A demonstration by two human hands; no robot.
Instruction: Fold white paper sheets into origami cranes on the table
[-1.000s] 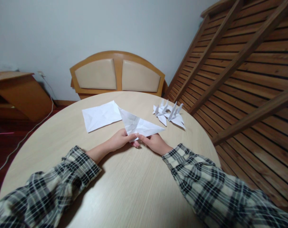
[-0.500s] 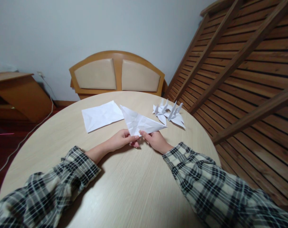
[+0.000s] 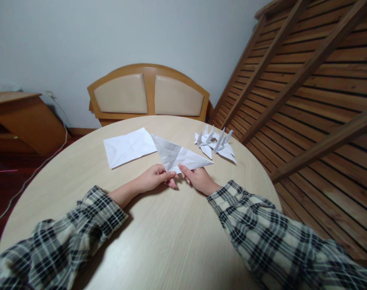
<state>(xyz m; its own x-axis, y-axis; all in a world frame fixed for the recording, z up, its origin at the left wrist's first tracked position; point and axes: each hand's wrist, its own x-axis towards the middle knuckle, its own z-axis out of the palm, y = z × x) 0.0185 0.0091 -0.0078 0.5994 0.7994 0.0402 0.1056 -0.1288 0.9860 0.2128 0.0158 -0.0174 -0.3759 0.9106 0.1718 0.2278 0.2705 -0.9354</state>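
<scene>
A white sheet of paper folded into a triangle, with crease lines across its face, is held over the middle of the table. My left hand pinches its near edge, thumb on top and fingers curled below. Close beside it, my right hand grips the same edge a little further right, its thumb pressed on the paper. The fingers under the paper are partly hidden. Left of the triangle lies a stack of creased white paper. Folded paper cranes stand in a cluster to the right.
The round wooden table fills the foreground. A headboard with padded panels stands behind it against the wall. Wooden slats lean on the right. A desk and a white cable are at the left.
The paper triangle has tilted slightly, so its face looks more shaded and its right tip sits a little further right. Both hands keep nearly the same place and grip.
</scene>
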